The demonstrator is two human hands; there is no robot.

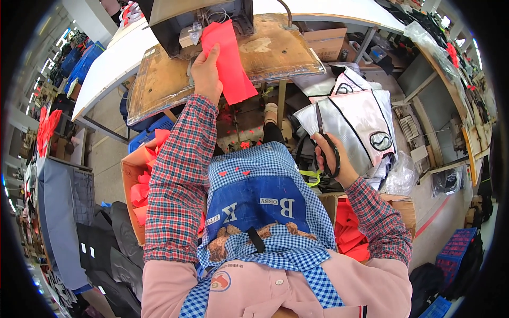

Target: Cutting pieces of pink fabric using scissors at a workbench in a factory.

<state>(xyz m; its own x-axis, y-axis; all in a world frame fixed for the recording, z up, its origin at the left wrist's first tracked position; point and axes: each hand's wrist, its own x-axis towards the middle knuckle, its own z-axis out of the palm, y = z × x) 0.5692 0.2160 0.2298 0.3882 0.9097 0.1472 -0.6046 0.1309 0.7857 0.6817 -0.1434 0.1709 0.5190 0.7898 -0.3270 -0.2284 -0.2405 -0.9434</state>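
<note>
My left hand (207,74) pinches a strip of red fabric (228,63) near its left edge, up at a dark machine with a small metal fitting (192,36) on a worn wooden board (275,42). The strip's lower end hangs past the board's front edge. My right hand (334,159) is closed on black-handled scissors (319,119), blades pointing up, over silver and pale pink pieces (355,122) with black trim, right of my apron-covered lap.
Cardboard boxes of red fabric pieces stand on both sides of me (132,201) (397,209). A white table (106,71) runs behind the board. Dark fabric piles (103,265) lie at left; blue crates (453,254) and clear plastic bags (403,172) are at right.
</note>
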